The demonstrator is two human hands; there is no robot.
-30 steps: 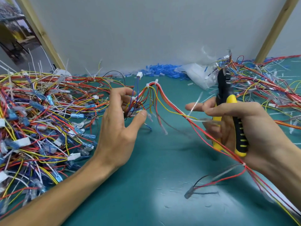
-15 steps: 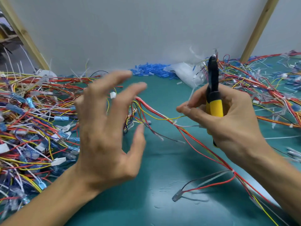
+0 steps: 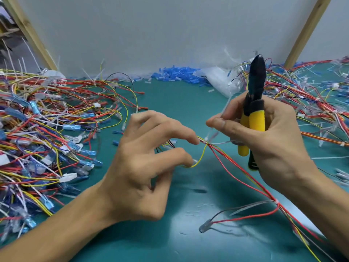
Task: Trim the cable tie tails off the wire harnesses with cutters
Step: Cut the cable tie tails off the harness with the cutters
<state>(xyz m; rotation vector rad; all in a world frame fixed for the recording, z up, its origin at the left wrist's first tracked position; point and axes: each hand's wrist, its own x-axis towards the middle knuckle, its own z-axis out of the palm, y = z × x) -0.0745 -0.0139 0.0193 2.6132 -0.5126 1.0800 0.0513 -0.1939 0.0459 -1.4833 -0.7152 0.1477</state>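
Now left hand (image 3: 143,167), loosely spread, touches the wire harness (image 3: 268,195); right hand (image 3: 273,144) grips the cutters (image 3: 255,118).

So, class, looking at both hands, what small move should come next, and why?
Probably the left hand should grip the wires beside the cable tie: its fingertips seem only to touch them, while the right hand pinches the tail and holds the cutters tip-up, away from the tie.

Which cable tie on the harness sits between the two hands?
The upper cable tie, by the left hand's index fingertip; the lower cable tie sits below the right hand gripping the cutters.
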